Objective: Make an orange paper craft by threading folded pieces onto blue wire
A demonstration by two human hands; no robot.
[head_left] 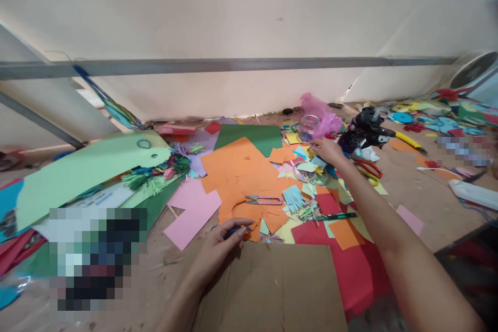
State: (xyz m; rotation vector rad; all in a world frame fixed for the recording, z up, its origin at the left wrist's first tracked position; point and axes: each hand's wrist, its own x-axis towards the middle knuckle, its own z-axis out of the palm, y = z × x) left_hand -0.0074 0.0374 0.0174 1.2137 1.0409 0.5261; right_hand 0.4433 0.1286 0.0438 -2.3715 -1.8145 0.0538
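Observation:
My left hand (227, 238) is above the far edge of a brown cardboard sheet (272, 285). Its fingers curl around a small dark blue thing, mostly hidden, with orange paper close by. Farther off, my right hand (329, 151) reaches into the paper scraps beside a clear jar (309, 125). Its fingers are drawn together and point down; what they touch or pinch is too small to name. Between the hands, thread snips (264, 200) rest on a large orange paper sheet (241, 168). Clear rings (305, 171) and a fringed light blue paper strip (293, 198) lie among the scraps.
Red-and-yellow-handled scissors (368, 170) lie right of my right forearm. Behind them are a black bag (363, 129) and a yellow cutter (408, 142). A pink plastic bag (321, 116) sits near the wall. Green card (93, 168) and paper tassels (148, 179) cover the left side.

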